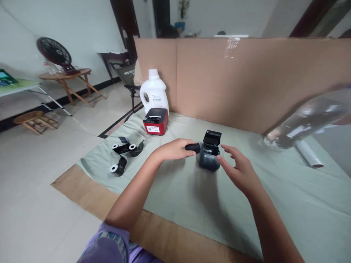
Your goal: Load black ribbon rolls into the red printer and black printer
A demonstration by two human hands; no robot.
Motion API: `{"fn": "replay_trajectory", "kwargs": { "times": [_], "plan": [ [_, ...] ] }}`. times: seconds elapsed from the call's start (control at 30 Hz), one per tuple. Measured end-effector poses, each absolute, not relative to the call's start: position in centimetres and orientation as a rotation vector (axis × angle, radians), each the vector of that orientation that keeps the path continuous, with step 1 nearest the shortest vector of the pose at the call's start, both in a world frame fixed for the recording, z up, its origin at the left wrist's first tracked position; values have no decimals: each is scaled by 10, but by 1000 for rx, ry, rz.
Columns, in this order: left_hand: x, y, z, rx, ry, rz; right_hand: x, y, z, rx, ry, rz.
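My left hand (175, 149) is closed around a small black roll (193, 148), held just left of a dark handheld printer (210, 155) whose lid (212, 138) stands open. My right hand (237, 166) hovers at the printer's right side with its fingers spread, fingertips close to or touching the casing. The printer sits on a pale green cloth (219, 204).
A red and black printer (155, 121) and a white jug (154, 91) stand at the back left. Several black-wrapped paper rolls (124, 153) lie to the left. A blurred clear bottle (307, 122) and a plastic-film roll (308, 154) are at right. A cardboard wall (246, 76) backs the cloth.
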State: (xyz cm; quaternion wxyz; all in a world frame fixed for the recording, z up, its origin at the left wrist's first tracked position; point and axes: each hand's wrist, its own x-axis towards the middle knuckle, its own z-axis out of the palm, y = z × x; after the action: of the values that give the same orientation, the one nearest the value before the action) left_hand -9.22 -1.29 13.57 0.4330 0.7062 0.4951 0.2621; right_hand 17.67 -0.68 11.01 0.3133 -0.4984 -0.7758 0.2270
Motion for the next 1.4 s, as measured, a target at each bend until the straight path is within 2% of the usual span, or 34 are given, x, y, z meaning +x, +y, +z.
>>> {"fn": "replay_trajectory", "kwargs": {
  "times": [0.17, 0.4, 0.67, 1.07, 1.4],
  "plan": [
    [-70, -3, 137, 1922, 1073, 622, 175, -6, 154, -1151, -2280, 695],
    [-52, -9, 126, 1848, 1185, 808, 158, 9, 153, -1092, -2415, 852],
    [-30, -3, 91, 1628, 1329, 951, 161, 30, 130, -1127, -2287, 836],
    [-13, -1, 73, 1536, 1387, 1011, 160, 38, 118, -1176, -2338, 782],
    [16, -17, 56, 1215, 1303, 972, 172, 85, 56, -1341, -2281, 344]
  ]
}}
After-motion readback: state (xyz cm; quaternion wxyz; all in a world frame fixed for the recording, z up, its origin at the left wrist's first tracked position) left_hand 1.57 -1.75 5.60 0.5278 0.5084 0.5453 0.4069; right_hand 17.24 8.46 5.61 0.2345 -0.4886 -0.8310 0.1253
